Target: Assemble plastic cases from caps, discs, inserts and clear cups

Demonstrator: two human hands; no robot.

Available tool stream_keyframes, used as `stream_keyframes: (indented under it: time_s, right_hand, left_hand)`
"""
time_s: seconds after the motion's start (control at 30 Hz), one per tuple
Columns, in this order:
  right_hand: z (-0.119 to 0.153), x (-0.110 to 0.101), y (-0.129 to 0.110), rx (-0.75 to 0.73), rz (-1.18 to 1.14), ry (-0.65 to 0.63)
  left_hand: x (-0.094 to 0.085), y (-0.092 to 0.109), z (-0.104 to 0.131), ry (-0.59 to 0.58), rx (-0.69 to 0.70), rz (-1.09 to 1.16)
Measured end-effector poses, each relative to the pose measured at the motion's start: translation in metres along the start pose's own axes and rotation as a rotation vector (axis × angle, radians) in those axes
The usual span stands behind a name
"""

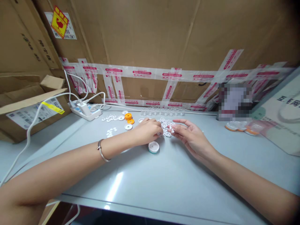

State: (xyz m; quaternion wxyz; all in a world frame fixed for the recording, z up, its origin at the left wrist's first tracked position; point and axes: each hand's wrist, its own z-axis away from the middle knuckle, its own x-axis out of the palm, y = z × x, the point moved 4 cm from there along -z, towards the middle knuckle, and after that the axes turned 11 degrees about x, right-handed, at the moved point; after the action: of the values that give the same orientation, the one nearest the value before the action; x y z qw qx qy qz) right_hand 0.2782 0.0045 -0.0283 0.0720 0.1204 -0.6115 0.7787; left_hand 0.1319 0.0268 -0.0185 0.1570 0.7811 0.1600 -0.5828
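Near the middle of the table, my left hand [149, 130] reaches to the left edge of a pile of small white openwork parts [163, 123]; its fingers are curled together, and what they hold, if anything, is hidden. On the pile's right side, my right hand [188, 135] pinches one white openwork part [172, 127] between thumb and fingers. Just in front of the pile stands a round white cup with a teal base [153, 147]. Beyond my left wrist lie orange rings [128, 116] and white rings [128, 127].
Clear round pieces [162, 112] stand in rows behind the pile. Small white pieces [109, 118] lie at the left, near a power strip [86, 111] with cables and an open cardboard box [35, 109]. Orange-and-white discs [242, 127] sit at the right. Large cardboard [145, 34] stands behind.
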Motion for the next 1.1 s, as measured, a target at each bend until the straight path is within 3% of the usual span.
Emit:
stream_keyframes:
  time_s: [0.17,0.3,0.5,0.73,0.9,1.1]
  right_hand:
    - [-0.001,0.0,0.001,0.034,-0.005,-0.013]
    - [0.0,0.003,0.004,0.06,0.022,-0.048]
    - [0.011,0.011,0.01,0.111,0.168,-0.121]
    - [0.019,0.023,0.016,0.124,0.197,-0.164]
    - [0.022,0.03,0.021,0.16,0.181,-0.235]
    - [0.023,0.03,0.023,0.175,0.183,-0.238]
  left_hand:
    - [0.009,-0.007,-0.003,0.067,-0.009,0.054]
    - [-0.006,-0.005,0.009,0.186,-0.082,0.131]
    - [-0.032,0.004,0.045,0.344,-0.333,0.711]
    - [-0.023,0.013,0.055,0.404,-0.406,1.126]
    - [-0.027,0.022,0.052,0.441,-0.27,0.842]
    - [-0.032,0.025,0.056,0.476,-0.218,0.531]
